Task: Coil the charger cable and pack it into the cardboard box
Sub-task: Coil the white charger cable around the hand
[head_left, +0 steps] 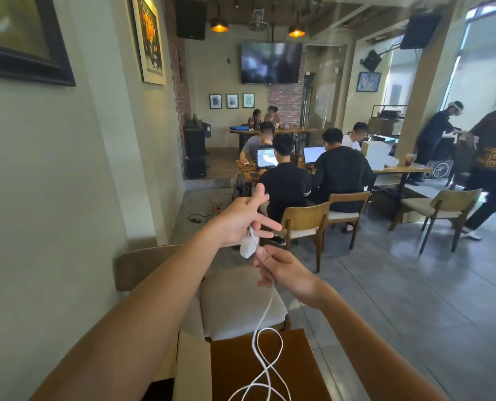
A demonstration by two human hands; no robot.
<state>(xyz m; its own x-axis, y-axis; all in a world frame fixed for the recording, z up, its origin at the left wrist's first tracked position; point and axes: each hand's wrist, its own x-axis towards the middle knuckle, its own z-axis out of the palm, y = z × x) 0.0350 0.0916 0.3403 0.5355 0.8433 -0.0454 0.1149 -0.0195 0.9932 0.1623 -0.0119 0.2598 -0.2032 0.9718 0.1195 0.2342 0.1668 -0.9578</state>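
- While both arms are held out ahead at chest level, the left hand (242, 219) keeps the white plug (248, 246) pinched under its palm; thumb and two fingers are splayed, so the grip looks to rest on the curled lower fingers, though the contact itself is blurred.
- Right hand (284, 272) sits just below and to the right of the plug, fingers closed lightly round the cable (265, 311) where it leaves the plug.
- From the right hand the cable drops almost straight down toward the person, then crosses itself in a loose figure-of-eight over the brown surface (298, 357) at the bottom edge. Its far end runs out of view.
- Governing relation: the cable's long axis runs vertically, from the hands above to the slack below and nearer the body. Slack must therefore be drawn upward to reach the winding point.
- Right hand is nearer the free run; left hand is the anchor. Judgement: the right feeds loops, the left holds them.
- No coil is formed yet around either hand; the task appears to be at an early stage.
- Box: none can be identified with certainty. A pale panel (193, 369) adjoins the brown surface and may be part of it; cannot tell.
- Risk, as judged: the crossed loops below could knot when lifted.
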